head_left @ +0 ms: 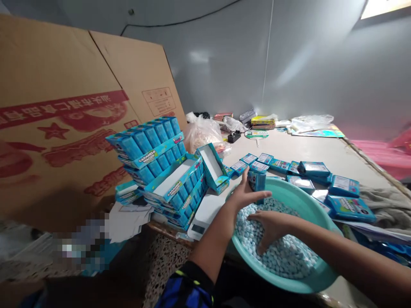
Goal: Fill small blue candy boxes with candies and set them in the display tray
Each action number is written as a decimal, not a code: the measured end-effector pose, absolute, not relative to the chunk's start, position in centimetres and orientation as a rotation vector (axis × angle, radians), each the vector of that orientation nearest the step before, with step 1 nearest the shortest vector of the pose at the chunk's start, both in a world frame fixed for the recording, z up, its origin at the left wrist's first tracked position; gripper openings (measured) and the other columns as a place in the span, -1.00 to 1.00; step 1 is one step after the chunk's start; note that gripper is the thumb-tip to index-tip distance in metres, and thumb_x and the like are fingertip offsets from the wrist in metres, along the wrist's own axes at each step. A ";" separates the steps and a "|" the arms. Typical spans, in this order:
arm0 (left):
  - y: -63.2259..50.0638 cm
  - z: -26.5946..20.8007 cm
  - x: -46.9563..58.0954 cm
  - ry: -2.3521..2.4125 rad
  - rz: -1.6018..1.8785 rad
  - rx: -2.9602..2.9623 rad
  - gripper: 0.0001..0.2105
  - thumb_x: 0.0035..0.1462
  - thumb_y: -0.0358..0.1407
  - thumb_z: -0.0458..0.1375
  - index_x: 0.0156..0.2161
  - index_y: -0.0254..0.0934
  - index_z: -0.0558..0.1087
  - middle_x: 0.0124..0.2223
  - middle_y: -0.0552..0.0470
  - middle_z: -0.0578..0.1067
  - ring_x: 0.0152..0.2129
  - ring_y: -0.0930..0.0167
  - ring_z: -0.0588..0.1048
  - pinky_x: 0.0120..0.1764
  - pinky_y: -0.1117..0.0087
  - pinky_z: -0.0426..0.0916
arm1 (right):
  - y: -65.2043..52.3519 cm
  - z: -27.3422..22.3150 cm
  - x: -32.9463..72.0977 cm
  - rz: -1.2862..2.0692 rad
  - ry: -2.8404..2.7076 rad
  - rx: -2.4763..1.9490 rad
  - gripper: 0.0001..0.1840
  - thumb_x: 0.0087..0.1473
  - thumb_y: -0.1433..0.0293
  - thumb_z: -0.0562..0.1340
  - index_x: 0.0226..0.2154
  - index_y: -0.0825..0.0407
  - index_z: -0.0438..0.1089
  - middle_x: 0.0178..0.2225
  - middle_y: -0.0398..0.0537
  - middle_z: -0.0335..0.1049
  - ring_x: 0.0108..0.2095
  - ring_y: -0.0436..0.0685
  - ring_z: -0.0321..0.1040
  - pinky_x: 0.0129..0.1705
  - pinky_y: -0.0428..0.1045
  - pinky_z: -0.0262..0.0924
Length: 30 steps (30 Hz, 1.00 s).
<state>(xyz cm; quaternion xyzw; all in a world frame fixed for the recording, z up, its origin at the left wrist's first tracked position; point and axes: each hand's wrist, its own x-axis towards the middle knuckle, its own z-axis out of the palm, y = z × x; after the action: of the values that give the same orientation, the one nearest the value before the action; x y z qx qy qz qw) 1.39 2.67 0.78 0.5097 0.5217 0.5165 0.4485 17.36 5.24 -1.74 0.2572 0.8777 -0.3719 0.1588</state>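
Note:
My left hand [243,194] is closed around a small blue candy box [257,181], held upright over the far left rim of a turquoise basin [321,282]. Pale blue and white candies [292,256] fill much of the basin. Among them rests my right hand [272,224], its thumb and fingers apart and the tips partly sunk in the candies. Just left of the basin lies a white scale [202,216], partly covered by my left forearm.
Display trays [173,190] of blue boxes are stacked at left, beside an empty tray [212,167]. Loose blue boxes [345,186] lie behind and right of the basin. A large cardboard carton [64,107] stands far left. Plastic bags [204,132] sit further back. A grey cloth [388,205] lies right.

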 end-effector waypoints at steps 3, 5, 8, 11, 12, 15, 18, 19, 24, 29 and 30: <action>2.3 1.2 0.8 1.389 1.293 1.385 0.16 -0.38 -0.09 0.60 0.35 -0.16 0.14 0.26 -0.26 0.39 0.25 -0.03 0.32 0.26 0.03 0.25 | 5.2 -1.6 17.2 -1.108 2.416 0.793 0.43 -0.48 -0.01 0.58 0.43 0.01 0.13 0.40 0.19 0.13 0.36 0.54 0.11 0.38 0.21 0.03; 2.6 1.5 0.6 1.402 1.362 1.412 0.06 -0.28 -0.03 0.57 0.29 -0.22 0.16 0.24 -0.27 0.40 0.22 0.01 0.36 0.26 0.03 0.25 | 5.3 -1.4 17.1 -1.105 2.378 0.815 0.46 -0.49 -0.03 0.58 0.43 0.03 0.12 0.41 0.21 0.12 0.36 0.54 0.10 0.38 0.21 0.03; 3.4 1.5 0.2 1.370 1.411 1.415 -0.11 -0.16 0.05 0.49 0.19 -0.24 0.21 0.18 -0.26 0.43 0.15 0.08 0.42 0.23 0.04 0.28 | 5.4 -1.0 17.1 -1.083 2.381 0.796 0.48 -0.50 -0.06 0.58 0.43 0.05 0.11 0.41 0.23 0.12 0.35 0.56 0.11 0.38 0.25 0.03; 3.7 1.1 -0.1 1.342 1.398 1.440 -0.08 -0.23 0.03 0.52 0.18 -0.21 0.19 0.18 -0.23 0.43 0.16 0.08 0.42 0.23 0.05 0.28 | 5.5 -0.8 17.0 -1.079 2.392 0.760 0.49 -0.48 -0.10 0.57 0.44 0.05 0.09 0.41 0.21 0.10 0.36 0.55 0.10 0.39 0.26 0.01; 3.7 0.9 -0.1 1.341 1.387 1.447 -0.04 -0.27 0.01 0.55 0.19 -0.20 0.18 0.18 -0.22 0.44 0.15 0.08 0.42 0.22 0.06 0.29 | 5.5 -0.7 17.0 -1.079 2.398 0.755 0.48 -0.47 -0.12 0.56 0.44 0.05 0.09 0.41 0.21 0.10 0.36 0.54 0.10 0.39 0.25 0.01; 3.7 0.5 -0.3 1.341 1.361 1.442 -0.03 -0.40 -0.03 0.59 0.15 -0.19 0.27 0.11 -0.17 0.49 0.09 0.08 0.46 0.17 0.10 0.33 | 5.4 -0.6 17.1 -1.066 2.424 0.762 0.47 -0.45 -0.15 0.55 0.43 0.08 0.11 0.40 0.21 0.12 0.35 0.51 0.12 0.39 0.21 0.02; 4.1 0.2 -0.5 1.337 1.353 1.405 -0.12 -0.47 -0.03 0.60 0.03 -0.22 0.40 -0.02 -0.11 0.56 -0.01 0.11 0.50 0.09 0.14 0.37 | 5.4 -0.5 17.2 -1.047 2.439 0.786 0.44 -0.44 -0.12 0.56 0.42 0.07 0.13 0.39 0.20 0.15 0.33 0.52 0.16 0.38 0.21 0.05; 4.3 0.1 -0.6 1.340 1.355 1.391 -0.16 -0.47 -0.03 0.60 -0.01 -0.24 0.43 -0.05 -0.10 0.57 -0.04 0.12 0.51 0.06 0.15 0.38 | 5.4 -0.5 17.2 -1.048 2.443 0.789 0.43 -0.43 -0.11 0.56 0.42 0.06 0.14 0.39 0.20 0.16 0.33 0.52 0.17 0.38 0.22 0.06; 4.5 -0.2 -0.8 1.342 1.335 1.298 -0.39 -0.30 0.07 0.53 -0.22 -0.31 0.52 -0.25 -0.06 0.60 -0.28 0.24 0.55 -0.15 0.22 0.45 | 5.4 0.0 17.2 -1.041 2.432 0.792 0.42 -0.44 -0.08 0.58 0.41 0.03 0.16 0.39 0.19 0.15 0.34 0.52 0.16 0.38 0.21 0.05; 3.8 0.0 -0.5 1.243 1.232 1.259 -0.39 -0.31 -0.07 0.57 -0.16 -0.30 0.50 -0.22 -0.05 0.60 -0.24 0.26 0.57 -0.14 0.26 0.48 | 5.3 0.1 17.1 -1.055 2.443 0.816 0.37 -0.44 -0.06 0.59 0.40 -0.04 0.20 0.37 0.12 0.21 0.32 0.47 0.19 0.37 0.19 0.07; 3.7 0.0 -0.4 1.220 1.198 1.260 -0.38 -0.33 -0.11 0.58 -0.15 -0.30 0.49 -0.21 -0.05 0.60 -0.22 0.25 0.58 -0.13 0.25 0.48 | 5.3 -0.1 17.1 -1.056 2.462 0.826 0.35 -0.46 -0.05 0.60 0.38 -0.04 0.23 0.35 0.11 0.26 0.30 0.46 0.23 0.36 0.17 0.10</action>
<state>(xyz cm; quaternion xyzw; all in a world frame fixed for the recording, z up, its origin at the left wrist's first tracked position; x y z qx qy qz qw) -0.45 3.66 0.03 0.5181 0.5016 0.4926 0.4871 17.11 5.32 -0.06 0.2904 0.8657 -0.3713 0.1684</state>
